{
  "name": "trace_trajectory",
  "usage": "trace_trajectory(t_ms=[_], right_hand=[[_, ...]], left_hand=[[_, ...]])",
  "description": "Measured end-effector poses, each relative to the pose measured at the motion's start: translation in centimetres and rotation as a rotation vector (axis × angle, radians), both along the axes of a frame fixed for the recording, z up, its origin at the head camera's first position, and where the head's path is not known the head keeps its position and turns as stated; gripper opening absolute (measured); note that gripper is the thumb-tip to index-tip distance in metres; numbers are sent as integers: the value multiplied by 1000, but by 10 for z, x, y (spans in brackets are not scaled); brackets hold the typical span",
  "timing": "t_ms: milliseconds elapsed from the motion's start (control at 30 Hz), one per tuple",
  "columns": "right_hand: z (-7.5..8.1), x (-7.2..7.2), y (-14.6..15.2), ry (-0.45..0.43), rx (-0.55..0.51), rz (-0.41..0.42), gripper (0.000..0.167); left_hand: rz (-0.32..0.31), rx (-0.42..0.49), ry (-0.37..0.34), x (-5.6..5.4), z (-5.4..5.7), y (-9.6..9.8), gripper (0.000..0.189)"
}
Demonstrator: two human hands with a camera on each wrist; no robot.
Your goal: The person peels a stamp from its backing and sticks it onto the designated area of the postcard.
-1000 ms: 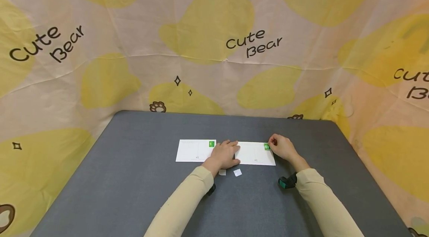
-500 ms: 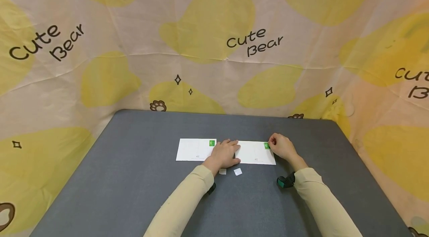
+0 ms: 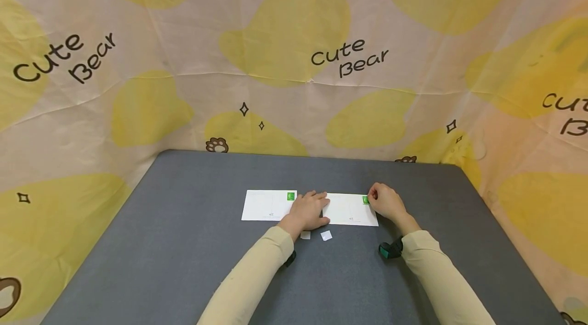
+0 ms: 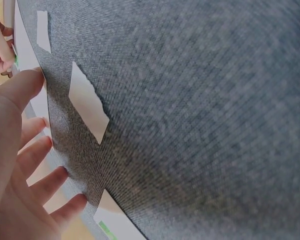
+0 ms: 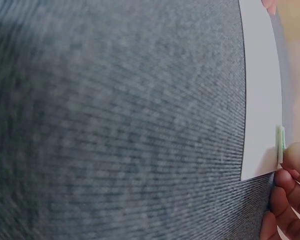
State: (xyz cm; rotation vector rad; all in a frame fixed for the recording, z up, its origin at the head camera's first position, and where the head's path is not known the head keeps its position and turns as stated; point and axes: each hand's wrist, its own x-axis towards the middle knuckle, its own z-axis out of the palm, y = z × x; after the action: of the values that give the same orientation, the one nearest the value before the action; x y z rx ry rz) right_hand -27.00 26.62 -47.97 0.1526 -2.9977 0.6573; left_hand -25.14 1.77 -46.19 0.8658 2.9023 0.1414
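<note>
A white card (image 3: 349,213) with a green stamp (image 3: 365,200) at its far right corner lies on the grey table. My right hand (image 3: 387,201) pinches the stamp by its right edge. In the right wrist view the stamp (image 5: 280,144) stands up a little from the card (image 5: 262,75). My left hand (image 3: 307,211) rests with spread fingers on the left end of this card. To its left lies a second white card (image 3: 264,206) with a similar green stamp (image 3: 291,196) at its far right corner.
Two small white paper scraps lie on the near side of the left hand, one scrap (image 3: 326,235) tilted, the other scrap (image 3: 305,235) partly behind the wrist. Behind the table (image 3: 193,172) hangs a patterned cloth (image 3: 285,34).
My right wrist has shifted very slightly left, its fingers still at the stamp. The left hand and both cards have stayed in place.
</note>
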Motion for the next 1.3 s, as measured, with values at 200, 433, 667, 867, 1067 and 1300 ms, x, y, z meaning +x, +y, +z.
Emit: trace_trajectory(t_ms=[200,433,667,867,1067,1300], right_hand=[[0,0,-2,-6,25,-2,6],[-1,-1,-4,22,69,12,6],[-1,-1,-5,26,53,10,8],[0,2,1,52,-8,45,12],[5,8,7,68,-48,98,15],[5,19,8,106,4,160,19]], left_hand=[[3,-1,-3,-1,-2,0,56],[8,-7,-4,0,-1,0,56],[14,-1,-17,0,1,1,56],[13,-3,-14,1,2,1,57],[11,-7,-19,1,1,1,56],[14,-5,-10,1,0,1,56]])
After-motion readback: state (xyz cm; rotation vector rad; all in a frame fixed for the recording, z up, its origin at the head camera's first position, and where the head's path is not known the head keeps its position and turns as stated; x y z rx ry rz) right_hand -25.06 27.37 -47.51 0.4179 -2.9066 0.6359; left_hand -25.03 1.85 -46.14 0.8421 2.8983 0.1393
